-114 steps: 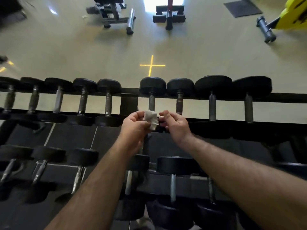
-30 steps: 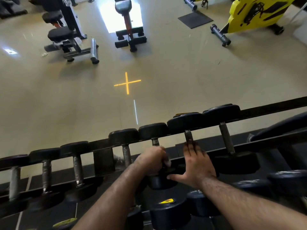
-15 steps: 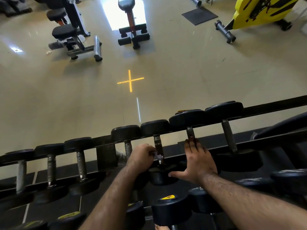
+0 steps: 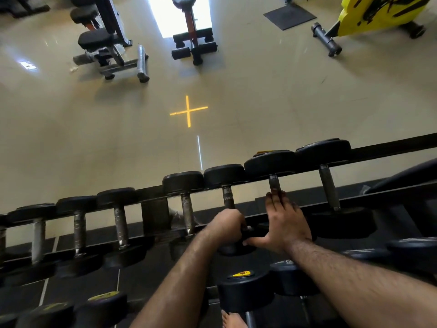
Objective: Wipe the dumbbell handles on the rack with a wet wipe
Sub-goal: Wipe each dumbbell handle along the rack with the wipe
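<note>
A black rack [image 4: 390, 147] holds a top row of black dumbbells with metal handles. My left hand [image 4: 227, 226] is curled round the near end of one metal handle [image 4: 228, 197]; the wet wipe is hidden inside the fist. My right hand [image 4: 283, 223] lies flat with straight fingers on the neighbouring dumbbell, fingertips touching its handle [image 4: 274, 183] and thumb stretched towards my left hand.
More dumbbells [image 4: 78, 223] fill the top row to the left and a lower tier [image 4: 243, 292] lies near me. Beyond the rack are a beige floor with a yellow cross [image 4: 188, 111], two benches [image 4: 106, 43] and a yellow machine [image 4: 378, 13].
Earlier both hands held the white wipe above the rack. Since then my left fist slid along the handle, towards its near end in the last half second. My right hand stays flat.
</note>
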{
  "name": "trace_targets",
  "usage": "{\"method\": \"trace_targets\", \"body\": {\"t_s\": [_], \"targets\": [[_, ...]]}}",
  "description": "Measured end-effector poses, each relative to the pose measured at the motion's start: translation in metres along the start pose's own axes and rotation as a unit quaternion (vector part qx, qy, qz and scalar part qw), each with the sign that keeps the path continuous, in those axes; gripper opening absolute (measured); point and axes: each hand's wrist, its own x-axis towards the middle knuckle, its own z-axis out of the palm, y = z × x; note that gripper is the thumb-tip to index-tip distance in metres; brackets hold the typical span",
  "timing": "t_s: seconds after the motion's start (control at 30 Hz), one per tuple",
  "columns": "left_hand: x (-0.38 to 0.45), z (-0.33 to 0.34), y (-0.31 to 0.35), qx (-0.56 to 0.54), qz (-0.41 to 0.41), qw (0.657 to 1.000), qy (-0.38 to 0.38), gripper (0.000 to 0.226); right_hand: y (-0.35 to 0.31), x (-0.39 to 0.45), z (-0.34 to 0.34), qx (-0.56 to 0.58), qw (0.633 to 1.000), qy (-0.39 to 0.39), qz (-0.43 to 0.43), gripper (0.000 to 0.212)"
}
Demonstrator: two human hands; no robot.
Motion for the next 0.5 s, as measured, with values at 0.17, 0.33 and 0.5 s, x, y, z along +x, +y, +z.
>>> {"method": "trace_targets", "body": {"t_s": [0.17,0.33,0.5], "targets": [[0.005,-0.026,-0.015,-0.172,-0.028,0.982,0.078,0.013,0.0,0.001,0.002,-0.008,1.0,-0.001,-0.005,0.161],[0.013,0.011,0.004,-0.015,-0.024,0.999,0.025,0.017,0.003,0.002,0.006,-0.003,1.0,0.011,-0.005,0.163],[-0.016,-0.017,-0.033,-0.329,-0.004,0.944,0.025,0.021,0.005,0.004,0.011,-0.001,1.0,0.004,-0.017,0.163]]}}
